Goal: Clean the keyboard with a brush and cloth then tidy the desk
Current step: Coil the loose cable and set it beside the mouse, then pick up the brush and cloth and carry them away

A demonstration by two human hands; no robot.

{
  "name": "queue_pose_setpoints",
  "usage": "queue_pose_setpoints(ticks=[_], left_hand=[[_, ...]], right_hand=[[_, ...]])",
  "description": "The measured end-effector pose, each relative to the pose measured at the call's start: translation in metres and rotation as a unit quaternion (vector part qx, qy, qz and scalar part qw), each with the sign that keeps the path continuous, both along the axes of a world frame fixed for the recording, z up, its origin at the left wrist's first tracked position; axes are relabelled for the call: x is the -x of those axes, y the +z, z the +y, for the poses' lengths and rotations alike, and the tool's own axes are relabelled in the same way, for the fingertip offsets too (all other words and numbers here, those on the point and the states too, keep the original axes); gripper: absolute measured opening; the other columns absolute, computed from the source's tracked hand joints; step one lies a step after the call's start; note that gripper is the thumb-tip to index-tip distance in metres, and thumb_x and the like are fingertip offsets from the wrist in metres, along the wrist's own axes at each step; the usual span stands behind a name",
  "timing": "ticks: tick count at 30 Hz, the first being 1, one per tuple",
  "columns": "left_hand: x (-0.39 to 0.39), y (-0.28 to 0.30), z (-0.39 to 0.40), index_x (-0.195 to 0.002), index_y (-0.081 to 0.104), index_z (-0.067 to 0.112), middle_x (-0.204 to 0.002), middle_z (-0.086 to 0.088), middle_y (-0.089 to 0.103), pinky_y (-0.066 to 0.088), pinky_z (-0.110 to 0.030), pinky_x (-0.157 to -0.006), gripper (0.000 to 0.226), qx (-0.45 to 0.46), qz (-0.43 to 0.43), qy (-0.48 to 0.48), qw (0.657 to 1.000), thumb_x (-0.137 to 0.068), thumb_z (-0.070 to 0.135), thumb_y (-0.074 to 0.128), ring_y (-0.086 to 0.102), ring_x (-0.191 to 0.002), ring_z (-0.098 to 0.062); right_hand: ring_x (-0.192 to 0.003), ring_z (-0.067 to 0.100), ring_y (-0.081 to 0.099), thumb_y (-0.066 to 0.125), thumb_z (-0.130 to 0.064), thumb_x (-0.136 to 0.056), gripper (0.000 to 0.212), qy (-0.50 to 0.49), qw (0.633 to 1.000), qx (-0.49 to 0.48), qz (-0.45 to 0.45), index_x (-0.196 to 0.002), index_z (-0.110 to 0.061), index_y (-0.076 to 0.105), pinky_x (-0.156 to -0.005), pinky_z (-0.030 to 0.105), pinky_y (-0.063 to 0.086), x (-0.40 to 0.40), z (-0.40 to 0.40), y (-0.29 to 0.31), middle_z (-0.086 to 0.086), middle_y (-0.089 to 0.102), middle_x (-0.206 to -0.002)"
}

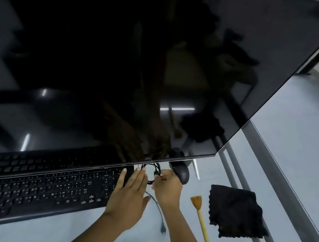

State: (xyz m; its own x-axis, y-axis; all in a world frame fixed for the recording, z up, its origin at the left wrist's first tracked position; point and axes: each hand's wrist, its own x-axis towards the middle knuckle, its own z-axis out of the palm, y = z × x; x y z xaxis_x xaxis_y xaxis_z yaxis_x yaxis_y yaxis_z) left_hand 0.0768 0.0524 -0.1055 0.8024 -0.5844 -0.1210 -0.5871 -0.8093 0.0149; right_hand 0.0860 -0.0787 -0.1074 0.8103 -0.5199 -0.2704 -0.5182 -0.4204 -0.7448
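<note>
A black keyboard (39,193) lies on the glass desk, its far edge hidden under the monitor's lower rim. Both hands work at a coiled black cable (153,173) just right of the keyboard. My left hand (131,192) rests flat against the coil with fingers stretched out. My right hand (166,186) pinches the coil between thumb and fingers. A loose cable end with a plug (163,229) trails toward me. A black mouse (181,172) sits just beyond my right hand. A wooden-handled brush (202,226) and a folded black cloth (236,213) lie to the right.
A large dark monitor (124,50) fills the upper view and overhangs the keyboard and the cable. The glass desk (295,166) has metal frame bars showing through it on the right. The floor shows below the glass.
</note>
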Motion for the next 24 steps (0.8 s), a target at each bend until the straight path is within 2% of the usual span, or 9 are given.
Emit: queue_pose_setpoints(ticks=[4, 8, 12, 14, 16, 18, 20, 22, 24], left_hand=[[-0.003, -0.006, -0.006, -0.151, 0.006, 0.008, -0.16, -0.009, -0.002, -0.012, -0.05, -0.115, 0.064, 0.0, 0.011, 0.017, 1.0, -0.1, 0.046, 0.016, -0.009, -0.147, -0.022], [-0.003, -0.012, -0.004, -0.138, 0.045, 0.003, -0.148, -0.014, 0.04, 0.013, -0.052, -0.113, 0.066, 0.013, 0.03, 0.025, 0.999, -0.094, 0.045, 0.022, 0.03, -0.141, -0.027], [-0.001, -0.012, -0.002, -0.135, 0.05, 0.002, -0.144, -0.014, 0.045, 0.019, -0.052, -0.108, 0.066, 0.043, 0.021, 0.02, 0.999, -0.091, 0.045, 0.025, 0.039, -0.136, -0.028], [0.004, -0.011, -0.005, -0.137, 0.047, 0.003, -0.146, -0.014, 0.043, 0.022, -0.053, -0.108, 0.064, 0.064, -0.002, 0.014, 0.998, -0.092, 0.042, 0.026, 0.037, -0.138, -0.028], [0.01, -0.004, -0.013, -0.137, 0.047, 0.004, -0.144, -0.013, 0.046, 0.03, -0.052, -0.108, 0.058, 0.095, -0.022, -0.001, 0.995, -0.091, 0.038, 0.036, 0.04, -0.136, -0.028], [0.019, 0.004, -0.029, -0.128, 0.057, 0.007, -0.129, -0.01, 0.058, 0.046, -0.045, -0.098, 0.048, 0.132, -0.019, -0.009, 0.991, -0.086, 0.031, 0.057, 0.054, -0.121, -0.027], [0.03, 0.015, -0.05, -0.109, 0.065, 0.011, -0.104, -0.004, 0.064, 0.053, -0.036, -0.077, 0.031, 0.153, 0.007, -0.008, 0.988, -0.082, 0.027, 0.065, 0.063, -0.095, -0.024], [0.039, 0.027, -0.074, -0.102, 0.061, 0.013, -0.094, -0.003, 0.062, 0.047, -0.03, -0.068, 0.021, 0.148, 0.058, 0.001, 0.987, -0.092, 0.03, 0.052, 0.063, -0.085, -0.022], [0.043, 0.031, -0.097, -0.107, 0.055, 0.014, -0.099, -0.004, 0.062, 0.041, -0.028, -0.067, 0.03, 0.128, 0.103, 0.019, 0.986, -0.099, 0.035, 0.035, 0.062, -0.09, -0.022]], right_hand=[[-0.07, 0.025, 0.068, 0.058, -0.008, -0.092, 0.013, -0.01, 1.0, -0.007, -0.002, -0.081, -0.005, 0.064, -0.068, 0.032, 0.057, -0.004, 0.003, -0.007, 0.013, 0.069, -0.076], [-0.071, 0.019, 0.064, 0.054, -0.011, -0.095, 0.014, 0.0, 1.0, 0.02, 0.011, -0.096, -0.005, 0.067, -0.055, 0.01, 0.04, -0.005, 0.004, -0.008, 0.014, 0.068, -0.09], [-0.082, 0.017, 0.064, 0.054, -0.015, -0.097, 0.021, 0.015, 0.999, 0.039, -0.002, -0.113, -0.007, 0.065, -0.055, 0.002, 0.033, 0.004, -0.001, -0.004, 0.01, 0.067, -0.107], [-0.089, 0.017, 0.064, 0.055, -0.016, -0.097, 0.026, 0.021, 0.999, 0.043, -0.019, -0.121, -0.009, 0.062, -0.069, 0.008, 0.041, 0.014, -0.008, 0.003, 0.008, 0.063, -0.117], [-0.08, 0.01, 0.061, 0.056, -0.016, -0.096, 0.026, 0.016, 0.998, 0.056, -0.037, -0.121, -0.013, 0.063, -0.077, 0.016, 0.044, 0.027, -0.019, 0.013, 0.005, 0.061, -0.117], [-0.07, 0.01, 0.057, 0.056, -0.014, -0.095, 0.019, 0.004, 0.995, 0.084, -0.054, -0.111, -0.016, 0.066, -0.077, 0.024, 0.049, 0.042, -0.037, 0.022, 0.003, 0.061, -0.11], [-0.074, 0.014, 0.058, 0.058, -0.013, -0.094, 0.019, -0.02, 0.994, 0.089, -0.058, -0.111, -0.014, 0.067, -0.075, 0.023, 0.047, 0.056, -0.061, 0.032, 0.005, 0.061, -0.11], [-0.086, 0.018, 0.06, 0.059, -0.012, -0.094, 0.023, -0.038, 0.993, 0.104, -0.046, -0.115, -0.011, 0.065, -0.076, 0.021, 0.045, 0.069, -0.089, 0.039, 0.008, 0.062, -0.115], [-0.093, 0.023, 0.063, 0.056, -0.013, -0.095, 0.023, -0.045, 0.99, 0.13, -0.025, -0.116, -0.009, 0.065, -0.078, 0.024, 0.047, 0.078, -0.118, 0.041, 0.009, 0.062, -0.12]])
